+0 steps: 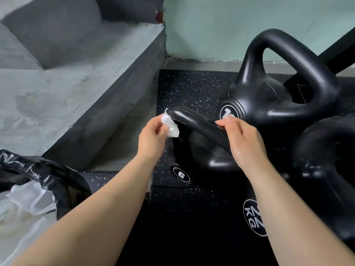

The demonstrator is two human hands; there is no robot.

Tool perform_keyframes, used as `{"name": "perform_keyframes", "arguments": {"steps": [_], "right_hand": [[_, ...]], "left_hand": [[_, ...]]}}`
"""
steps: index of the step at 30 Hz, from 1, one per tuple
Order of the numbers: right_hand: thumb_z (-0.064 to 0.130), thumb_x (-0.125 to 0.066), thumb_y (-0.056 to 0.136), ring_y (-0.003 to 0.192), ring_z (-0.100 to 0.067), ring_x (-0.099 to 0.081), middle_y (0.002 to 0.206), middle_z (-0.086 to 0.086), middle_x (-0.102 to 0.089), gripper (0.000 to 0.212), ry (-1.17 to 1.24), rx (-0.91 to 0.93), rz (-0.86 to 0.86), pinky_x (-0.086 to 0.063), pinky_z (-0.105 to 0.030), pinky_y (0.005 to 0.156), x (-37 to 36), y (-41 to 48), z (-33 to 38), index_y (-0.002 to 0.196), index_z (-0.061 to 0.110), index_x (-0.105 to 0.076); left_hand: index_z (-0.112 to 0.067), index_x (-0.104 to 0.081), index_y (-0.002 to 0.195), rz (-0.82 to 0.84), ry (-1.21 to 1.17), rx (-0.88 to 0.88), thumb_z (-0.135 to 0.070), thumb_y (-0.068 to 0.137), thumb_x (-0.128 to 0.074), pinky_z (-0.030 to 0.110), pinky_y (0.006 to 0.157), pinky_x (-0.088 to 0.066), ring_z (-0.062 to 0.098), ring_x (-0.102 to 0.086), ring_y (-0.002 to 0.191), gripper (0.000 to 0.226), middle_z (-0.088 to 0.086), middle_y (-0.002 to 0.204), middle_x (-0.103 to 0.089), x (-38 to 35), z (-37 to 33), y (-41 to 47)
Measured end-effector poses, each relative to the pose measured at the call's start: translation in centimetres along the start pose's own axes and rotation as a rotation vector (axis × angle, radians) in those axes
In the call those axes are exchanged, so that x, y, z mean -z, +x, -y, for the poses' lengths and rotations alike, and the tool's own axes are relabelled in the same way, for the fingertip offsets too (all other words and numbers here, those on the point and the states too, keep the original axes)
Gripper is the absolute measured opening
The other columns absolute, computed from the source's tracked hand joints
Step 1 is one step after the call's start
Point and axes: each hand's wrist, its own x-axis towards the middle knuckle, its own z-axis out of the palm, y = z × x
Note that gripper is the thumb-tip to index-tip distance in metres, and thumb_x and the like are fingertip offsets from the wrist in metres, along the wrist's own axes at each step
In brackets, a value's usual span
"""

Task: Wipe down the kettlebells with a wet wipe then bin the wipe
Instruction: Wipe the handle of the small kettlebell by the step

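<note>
A small black kettlebell (194, 150) marked 6 stands on the speckled black mat (192, 87). My left hand (153, 139) pinches a white wet wipe (170, 125) against the left corner of its handle. My right hand (244, 139) grips the right side of that same handle. Behind it stands a bigger black kettlebell (278, 96) with a round white label. A third, marked 22 KG (322, 169), sits at the right beside my right forearm.
A bin with a black liner (48, 175) and white waste inside is at the lower left. Grey concrete steps (76, 73) rise on the left. A pale green wall (230, 25) is behind, and a black frame bar (336, 54) runs at the upper right.
</note>
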Motion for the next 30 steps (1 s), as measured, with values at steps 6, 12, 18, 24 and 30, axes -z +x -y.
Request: {"name": "perform_keyframes", "arguments": {"steps": [6,12,18,24,30], "right_hand": [[0.033,-0.04,0.09,0.09,-0.005,-0.056,0.086,0.017,-0.061,0.024,0.153,0.011,-0.016,-0.039,-0.024,0.085,0.0,0.3,-0.6,0.094,0.025,-0.062],[0.026,-0.055,0.08,0.095,0.003,-0.052,0.1,0.024,-0.051,0.021,0.204,0.276,-0.239,-0.037,-0.006,0.086,1.1,-2.2,-1.1,0.1,0.033,-0.054],[0.021,-0.065,0.077,0.092,-0.005,-0.048,0.087,0.025,-0.049,0.025,0.023,0.26,-0.139,-0.03,0.001,0.08,0.5,-3.5,-1.5,0.1,0.014,-0.065],[0.011,-0.055,0.08,0.075,-0.006,-0.047,0.08,0.003,-0.054,0.01,0.095,0.113,-0.402,-0.034,-0.004,0.064,2.4,-3.4,-3.1,0.078,0.002,-0.06],[0.006,-0.05,0.081,0.088,-0.027,-0.049,0.091,-0.002,-0.045,0.002,-0.036,-0.037,-0.282,-0.025,-0.022,0.064,1.9,-3.6,-4.9,0.079,0.005,-0.05]], "left_hand": [[-0.02,-0.064,0.092,-0.228,-0.106,-0.086,-0.007,0.083,-0.056,-0.001,0.067,-0.036,-0.003,-0.051,0.073,0.018,-0.014,0.082,-0.057,-0.6,-2.8,-2.2],[-0.032,-0.063,0.087,0.097,0.037,-0.402,-0.005,0.076,-0.064,-0.002,0.073,-0.037,-0.021,-0.05,0.074,0.029,-0.034,0.082,-0.052,-2.3,-6.4,-4.8],[-0.033,-0.05,0.074,0.152,0.052,-0.392,-0.017,0.069,-0.072,-0.001,0.074,-0.036,-0.014,-0.049,0.08,0.028,-0.023,0.085,-0.053,-2.5,-6.0,-5.4],[-0.018,-0.063,0.109,0.226,0.227,-0.383,-0.033,0.081,-0.045,0.036,0.115,-0.013,0.013,-0.035,0.132,0.037,-0.007,0.127,-0.05,-1.2,-6.1,-4.0],[-0.015,-0.066,0.104,0.255,0.555,-0.577,-0.034,0.076,-0.046,0.035,0.102,-0.024,0.023,-0.051,0.115,0.039,0.003,0.111,-0.064,-1.1,-6.1,-2.5]]}}
